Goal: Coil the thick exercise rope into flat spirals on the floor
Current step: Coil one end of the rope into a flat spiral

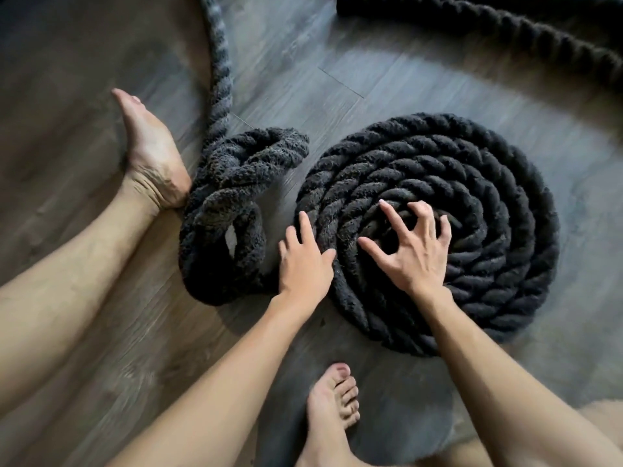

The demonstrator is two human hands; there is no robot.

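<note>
A thick black twisted rope lies on the floor as a flat spiral of several turns, right of centre. My right hand hovers over the spiral's middle with fingers spread and bent, fingertips touching the inner turns. My left hand rests flat against the spiral's left outer edge, fingers straight. To the left, a loose bunched loop of the same rope lies in a heap, and its tail runs up and off the top of the frame.
My bare left foot and leg lie beside the loose heap; my right foot is just below the spiral. Another stretch of black rope crosses the top right. The floor is grey wood plank.
</note>
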